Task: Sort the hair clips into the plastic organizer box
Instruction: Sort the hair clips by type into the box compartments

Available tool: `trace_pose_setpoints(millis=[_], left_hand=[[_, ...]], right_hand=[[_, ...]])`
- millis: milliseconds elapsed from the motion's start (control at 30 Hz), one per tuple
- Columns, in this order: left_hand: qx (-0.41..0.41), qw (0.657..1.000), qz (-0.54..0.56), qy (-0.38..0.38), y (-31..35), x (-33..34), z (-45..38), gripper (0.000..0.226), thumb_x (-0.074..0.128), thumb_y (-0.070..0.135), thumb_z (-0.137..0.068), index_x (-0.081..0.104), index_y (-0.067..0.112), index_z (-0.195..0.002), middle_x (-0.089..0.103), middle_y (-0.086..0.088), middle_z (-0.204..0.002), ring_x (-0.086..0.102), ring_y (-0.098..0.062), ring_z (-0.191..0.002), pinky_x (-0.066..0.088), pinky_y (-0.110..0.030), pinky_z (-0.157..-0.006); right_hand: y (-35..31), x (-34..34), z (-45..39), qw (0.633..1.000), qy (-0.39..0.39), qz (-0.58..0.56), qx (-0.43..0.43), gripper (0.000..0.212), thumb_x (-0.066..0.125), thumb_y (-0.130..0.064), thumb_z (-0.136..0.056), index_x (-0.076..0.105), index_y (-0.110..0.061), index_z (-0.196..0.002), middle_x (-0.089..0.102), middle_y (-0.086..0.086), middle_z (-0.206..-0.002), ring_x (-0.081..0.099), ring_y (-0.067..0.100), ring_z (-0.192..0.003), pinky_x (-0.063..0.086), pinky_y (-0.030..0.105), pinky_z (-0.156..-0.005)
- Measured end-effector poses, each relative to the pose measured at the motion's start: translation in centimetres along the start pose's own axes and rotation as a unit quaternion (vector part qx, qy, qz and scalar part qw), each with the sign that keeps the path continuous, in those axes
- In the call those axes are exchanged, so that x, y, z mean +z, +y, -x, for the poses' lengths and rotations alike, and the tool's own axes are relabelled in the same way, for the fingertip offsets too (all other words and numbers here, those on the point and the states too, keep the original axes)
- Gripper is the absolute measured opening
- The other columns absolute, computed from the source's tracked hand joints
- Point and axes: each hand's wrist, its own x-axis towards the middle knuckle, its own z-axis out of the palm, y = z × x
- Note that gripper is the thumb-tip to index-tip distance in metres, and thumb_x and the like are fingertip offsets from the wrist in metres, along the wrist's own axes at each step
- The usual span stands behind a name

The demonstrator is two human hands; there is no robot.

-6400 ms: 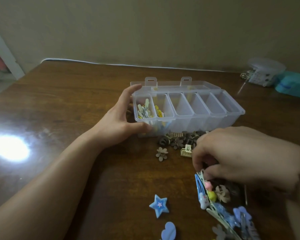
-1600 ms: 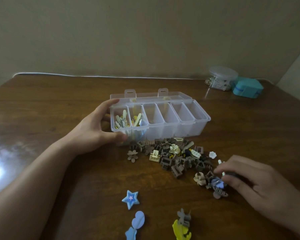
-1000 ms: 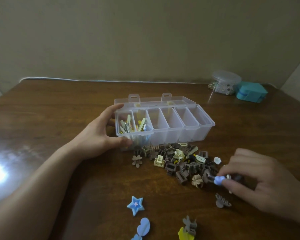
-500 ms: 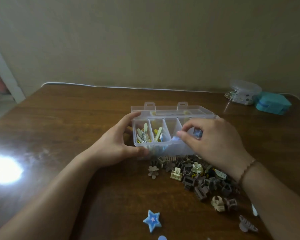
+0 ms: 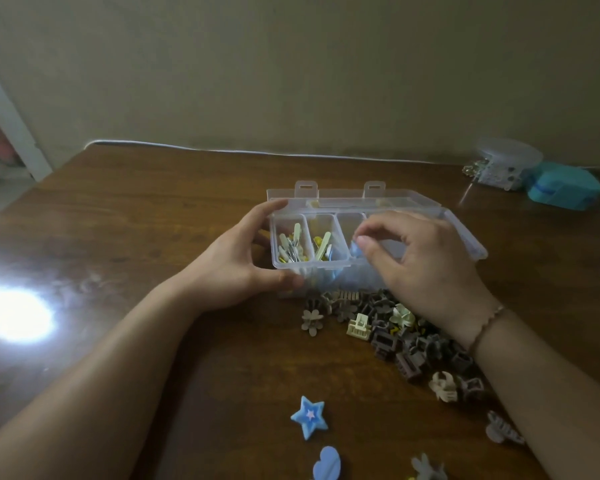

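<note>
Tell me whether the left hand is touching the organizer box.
Touching. The head view shows the left hand gripping the organizer box at its left end, thumb on the front wall, fingers at the back rim.

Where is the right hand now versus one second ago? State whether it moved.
Yes. The right hand went from the table beside the clip pile up over the organizer box.

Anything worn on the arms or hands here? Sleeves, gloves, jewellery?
Both forearms are bare: no sleeves in view and no gloves. The left hand shows no rings or watch. The right hand has a thin beaded bracelet at the wrist; no rings visible.
</note>
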Motion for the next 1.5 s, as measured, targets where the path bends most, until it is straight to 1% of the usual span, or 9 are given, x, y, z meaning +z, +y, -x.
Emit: trace_pose_setpoints(millis=[133,267,367,600,833,933,1167,1333,1500], left_hand=[[-0.001,1.0,0.002,0.001,-0.1,0.0,0.0,0.102,0.083,0.048,-0.061,0.027,0.05,-0.146,0.056,0.019,-0.128,0.059,0.002,-0.111,0.05,-0.021,-0.091],[0.0,1.0,0.002,0.007,-0.1,0.1,0.1,0.1,0.084,0.047,-0.062,0.028,0.05,-0.145,0.058,0.017,-0.127,0.061,0.0,-0.111,0.051,-0.023,-0.093],[0.001,1.0,0.003,0.013,-0.2,0.2,0.0,0.102,0.085,0.048,-0.06,0.029,0.049,-0.146,0.059,0.017,-0.127,0.06,0.002,-0.112,0.049,-0.023,-0.096],[0.004,1.0,-0.004,0.016,0.0,0.2,0.0,0.103,0.084,0.05,-0.06,0.03,0.046,-0.147,0.053,0.025,-0.128,0.056,0.012,-0.11,0.046,-0.014,-0.09],[0.008,1.0,0.003,0.019,-0.1,0.2,0.0,0.105,0.081,0.056,-0.054,0.031,0.049,-0.146,0.054,0.024,-0.13,0.056,0.01,-0.114,0.045,-0.016,-0.094],[0.009,1.0,0.006,0.018,-0.3,0.2,0.0,0.104,0.083,0.054,-0.056,0.031,0.05,-0.145,0.056,0.02,-0.132,0.057,0.004,-0.117,0.046,-0.027,-0.101],[0.009,1.0,0.009,0.01,-0.4,0.2,0.0,0.102,0.084,0.049,-0.06,0.03,0.048,-0.146,0.054,0.022,-0.131,0.056,0.007,-0.115,0.046,-0.022,-0.098],[0.008,1.0,0.006,0.011,-0.3,0.2,0.0,0.102,0.084,0.05,-0.059,0.03,0.05,-0.145,0.053,0.025,-0.13,0.055,0.009,-0.115,0.045,-0.019,-0.094],[0.008,1.0,0.009,0.01,-0.3,0.2,0.1,0.105,0.082,0.054,-0.056,0.03,0.047,-0.147,0.054,0.023,-0.131,0.056,0.008,-0.115,0.046,-0.02,-0.097]], right_hand=[[-0.4,-1.1,0.2,0.999,-0.02,0.038,-0.005,0.021,0.058,-0.038,-0.088,0.073,-0.024,-0.094,0.069,-0.01,-0.102,0.057,0.009,-0.108,0.039,0.023,-0.097],[-2.2,-4.9,1.7,0.992,-0.091,-0.039,-0.076,0.013,0.064,-0.037,-0.083,0.068,-0.031,-0.094,0.064,-0.022,-0.09,0.059,0.002,-0.09,0.044,0.013,-0.078],[-4.6,-5.4,3.7,0.934,-0.308,-0.065,-0.172,0.019,0.067,-0.041,-0.086,0.068,-0.034,-0.103,0.063,-0.021,-0.094,0.06,0.002,-0.09,0.049,0.019,-0.073],[-6.7,-0.8,6.5,0.856,-0.387,0.045,-0.339,0.023,0.065,-0.051,-0.08,0.068,-0.036,-0.097,0.06,-0.013,-0.094,0.052,0.011,-0.076,0.047,0.031,-0.05],[-5.7,-0.9,5.5,0.882,-0.343,0.021,-0.323,0.016,0.054,-0.036,-0.093,0.068,-0.029,-0.094,0.063,-0.011,-0.086,0.052,0.01,-0.079,0.048,0.034,-0.06],[-4.3,-2.7,3.9,0.93,-0.305,-0.071,-0.193,0.018,0.055,-0.033,-0.091,0.068,-0.029,-0.104,0.065,-0.015,-0.093,0.057,0.003,-0.087,0.051,0.022,-0.073],[-1.3,-1.4,0.4,0.992,0.038,-0.106,0.054,0.012,0.068,-0.016,-0.087,0.068,-0.023,-0.096,0.067,-0.012,-0.077,0.06,-0.004,-0.066,0.046,0.009,-0.058],[-0.4,-0.3,0.6,0.999,-0.01,0.04,0.013,0.011,0.061,-0.032,-0.09,0.07,-0.026,-0.089,0.067,-0.013,-0.084,0.057,0.011,-0.087,0.049,0.04,-0.079],[-2.6,-2.6,2.5,0.993,-0.077,0.008,-0.088,0.021,0.06,-0.042,-0.087,0.067,-0.027,-0.1,0.065,-0.013,-0.092,0.057,0.009,-0.09,0.049,0.034,-0.077]])
